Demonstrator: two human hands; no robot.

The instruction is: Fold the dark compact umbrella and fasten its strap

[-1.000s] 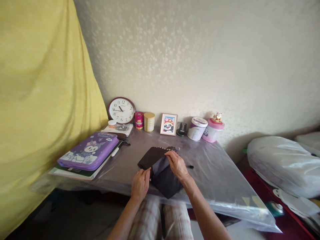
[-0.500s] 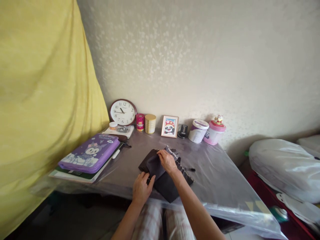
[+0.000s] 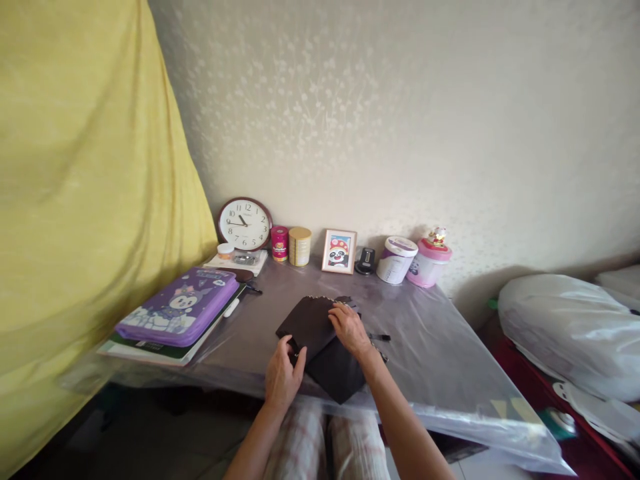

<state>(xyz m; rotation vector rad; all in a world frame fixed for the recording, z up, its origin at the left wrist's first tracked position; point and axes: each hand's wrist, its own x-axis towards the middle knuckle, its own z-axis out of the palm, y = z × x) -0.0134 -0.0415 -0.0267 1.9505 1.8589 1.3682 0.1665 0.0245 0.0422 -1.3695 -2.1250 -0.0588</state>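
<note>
A soft black bag (image 3: 305,321) with a flap and a chain-like light-and-dark strip lies on the table in front of me. My left hand (image 3: 284,373) is at its near left edge, with the thumb and forefinger pinching a dark corner. My right hand (image 3: 349,328) rests over the right part of the flap, its fingertips bent and closed on the flap's edge. Part of the strip shows behind the bag and beside my right wrist. A short black strap end (image 3: 380,337) sticks out to the right. The bag's inside is hidden.
Plastic film covers the grey table (image 3: 425,347). A purple zip case (image 3: 180,307) lies on books at the left. Along the wall stand a clock (image 3: 245,225), tins (image 3: 300,247), a picture frame (image 3: 339,252) and tubs (image 3: 397,260). A yellow curtain (image 3: 90,167) hangs left.
The raised flap has come down flat over the bag, hiding the dark inner side. My right hand has moved right and slightly toward me. My left hand stays near the same corner.
</note>
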